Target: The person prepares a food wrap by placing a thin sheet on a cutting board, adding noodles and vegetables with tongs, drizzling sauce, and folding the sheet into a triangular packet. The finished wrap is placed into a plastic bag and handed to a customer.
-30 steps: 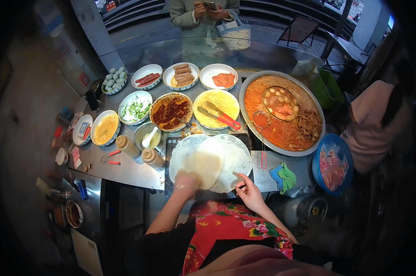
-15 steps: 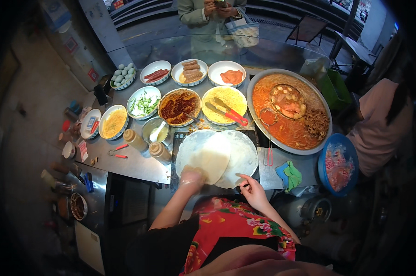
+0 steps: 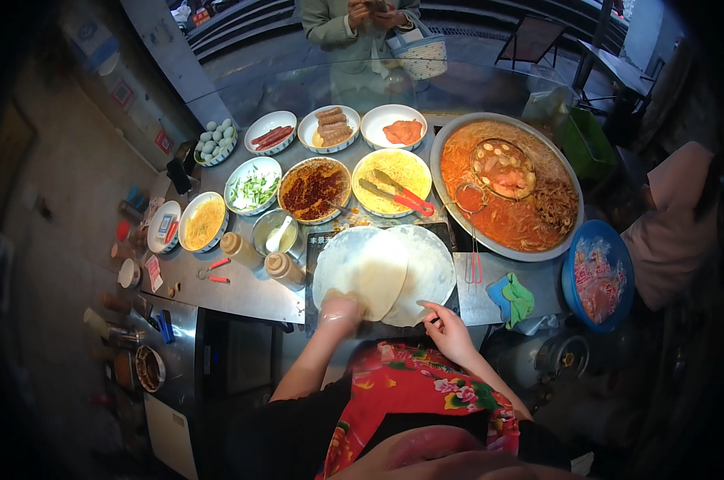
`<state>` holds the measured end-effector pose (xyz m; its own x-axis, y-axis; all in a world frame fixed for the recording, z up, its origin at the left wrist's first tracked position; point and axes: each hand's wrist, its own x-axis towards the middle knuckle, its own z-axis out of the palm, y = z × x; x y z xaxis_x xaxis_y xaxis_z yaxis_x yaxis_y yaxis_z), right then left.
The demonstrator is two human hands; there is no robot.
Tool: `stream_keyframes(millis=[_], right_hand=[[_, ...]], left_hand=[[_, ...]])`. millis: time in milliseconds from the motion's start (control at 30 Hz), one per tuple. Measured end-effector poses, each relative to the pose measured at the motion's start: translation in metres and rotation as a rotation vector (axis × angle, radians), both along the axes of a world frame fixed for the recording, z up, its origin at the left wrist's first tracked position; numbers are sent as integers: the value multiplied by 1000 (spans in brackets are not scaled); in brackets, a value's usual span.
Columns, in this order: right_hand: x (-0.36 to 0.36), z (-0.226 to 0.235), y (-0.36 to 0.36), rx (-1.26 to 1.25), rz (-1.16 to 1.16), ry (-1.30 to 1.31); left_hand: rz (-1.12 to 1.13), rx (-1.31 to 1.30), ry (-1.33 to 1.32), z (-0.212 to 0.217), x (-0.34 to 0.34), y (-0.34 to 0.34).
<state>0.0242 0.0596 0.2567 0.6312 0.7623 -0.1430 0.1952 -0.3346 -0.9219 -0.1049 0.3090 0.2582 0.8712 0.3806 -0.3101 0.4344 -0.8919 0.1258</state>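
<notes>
A large pale round flatbread (image 3: 394,268) lies on a dark griddle (image 3: 446,304) right in front of me, with a second thin sheet folded over its left half. My left hand (image 3: 340,308), in a clear plastic glove, presses on the near left edge of the flatbread. My right hand (image 3: 448,330) sits at the near right edge and pinches a thin stick-like tool; I cannot tell what kind.
Bowls of toppings stand behind the griddle: chilli paste (image 3: 314,189), yellow shreds with red tongs (image 3: 400,192), greens (image 3: 253,186), sausages (image 3: 333,126), eggs (image 3: 216,141). A wide pan of red stew (image 3: 506,186) is at right. Two squeeze bottles (image 3: 282,268) stand at left. A person (image 3: 362,22) waits beyond the counter.
My left hand has slid a little along the near edge of the flatbread. My right hand stays at the right edge. The view has shifted slightly.
</notes>
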Motion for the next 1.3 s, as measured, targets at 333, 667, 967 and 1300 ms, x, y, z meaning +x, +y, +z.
stream_keyframes(millis=[333,667,967,1300], right_hand=[[3,5,2,8,4,-25],[5,2,0,9,0,-38],[7,3,0,14,-4,-28],[10,9,2,12,20,-45]], left_hand=[[23,-71,15,9,3,3],[106,-99,-5,3,6,4],[87,-83,20,8,11,4],[55,-41,77,18,16,3]])
